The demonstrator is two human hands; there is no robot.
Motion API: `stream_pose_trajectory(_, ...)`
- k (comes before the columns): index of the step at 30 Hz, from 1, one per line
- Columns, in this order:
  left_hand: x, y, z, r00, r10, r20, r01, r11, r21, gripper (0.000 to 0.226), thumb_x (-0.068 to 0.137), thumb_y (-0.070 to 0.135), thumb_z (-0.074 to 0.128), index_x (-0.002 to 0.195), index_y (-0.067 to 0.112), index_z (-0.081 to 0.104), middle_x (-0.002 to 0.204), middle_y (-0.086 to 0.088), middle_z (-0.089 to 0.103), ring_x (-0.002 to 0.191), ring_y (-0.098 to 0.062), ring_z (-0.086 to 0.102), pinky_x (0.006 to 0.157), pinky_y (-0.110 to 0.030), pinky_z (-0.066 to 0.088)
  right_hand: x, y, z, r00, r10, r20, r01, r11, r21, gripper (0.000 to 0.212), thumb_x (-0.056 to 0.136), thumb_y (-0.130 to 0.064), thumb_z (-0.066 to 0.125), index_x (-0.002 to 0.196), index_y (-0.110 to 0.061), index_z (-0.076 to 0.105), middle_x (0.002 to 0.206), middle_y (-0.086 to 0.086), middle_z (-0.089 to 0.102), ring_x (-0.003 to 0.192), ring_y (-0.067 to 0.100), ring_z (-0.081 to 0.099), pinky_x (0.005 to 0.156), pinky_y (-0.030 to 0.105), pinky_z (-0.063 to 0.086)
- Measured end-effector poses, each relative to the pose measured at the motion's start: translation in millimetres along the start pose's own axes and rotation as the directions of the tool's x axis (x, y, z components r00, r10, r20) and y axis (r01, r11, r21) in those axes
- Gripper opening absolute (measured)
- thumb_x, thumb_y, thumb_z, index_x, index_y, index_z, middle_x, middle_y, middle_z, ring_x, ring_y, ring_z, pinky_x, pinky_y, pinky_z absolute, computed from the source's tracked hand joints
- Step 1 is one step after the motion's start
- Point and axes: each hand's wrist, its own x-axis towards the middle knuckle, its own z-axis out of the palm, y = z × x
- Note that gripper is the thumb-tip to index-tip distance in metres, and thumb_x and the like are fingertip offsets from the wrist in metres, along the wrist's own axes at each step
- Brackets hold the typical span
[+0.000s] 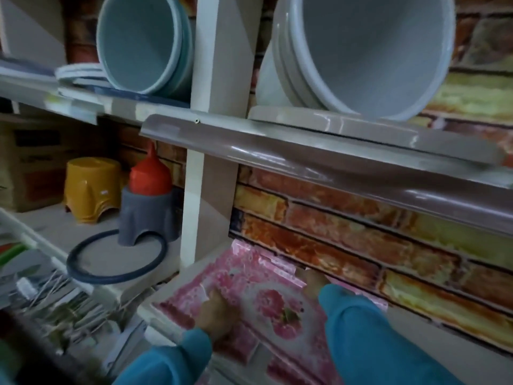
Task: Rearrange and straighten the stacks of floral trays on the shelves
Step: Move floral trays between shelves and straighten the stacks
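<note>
A stack of pink floral trays lies flat on the lower shelf, just right of the white upright post, its far edge against the brick-patterned wall. A second pink tray overlaps its front edge. My left hand rests on the left part of the top tray, fingers curled on its surface. My right hand reaches to the tray's far right edge by the wall, fingers partly hidden behind the rim. Both arms wear teal sleeves. Whether either hand truly grips the tray is unclear in the blur.
A brown shelf lip overhangs the trays closely. Grey buckets and blue buckets lie on the upper shelf. Left of the post stand a yellow stool, a grey stool with an orange cone and a dark ring.
</note>
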Motion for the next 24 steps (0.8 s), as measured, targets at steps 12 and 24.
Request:
stream_pose_trajectory(12,11,-2,9,0.999,-0.029,0.035,0.03,0.999,-0.037,0.059,0.094,0.032,0.05,0.141,0.004,0.026,0.135,-0.019,0.056,0.118,-0.037,0.059,0.098,-0.04,0.05,23,6,27,0.992,0.094,-0.081,-0.087,0.993,0.08,0.051,0.09,-0.024,0.055,0.14,-0.031,0.042,0.148,0.01,0.038,0.136,0.03,0.04,0.111,0.037,0.036)
stream_pose_trajectory(24,14,40,6,0.992,0.08,-0.094,-0.099,0.971,-0.218,0.053,0.091,0.017,0.046,0.14,0.015,0.025,0.1,-0.02,0.067,0.062,-0.032,0.069,0.047,-0.035,0.057,0,41,-15,0.975,0.173,-0.137,-0.154,0.979,0.135,0.035,0.086,-0.018,0.051,0.119,-0.009,0.061,0.129,0.019,0.06,0.117,0.033,0.06,0.095,0.034,0.047)
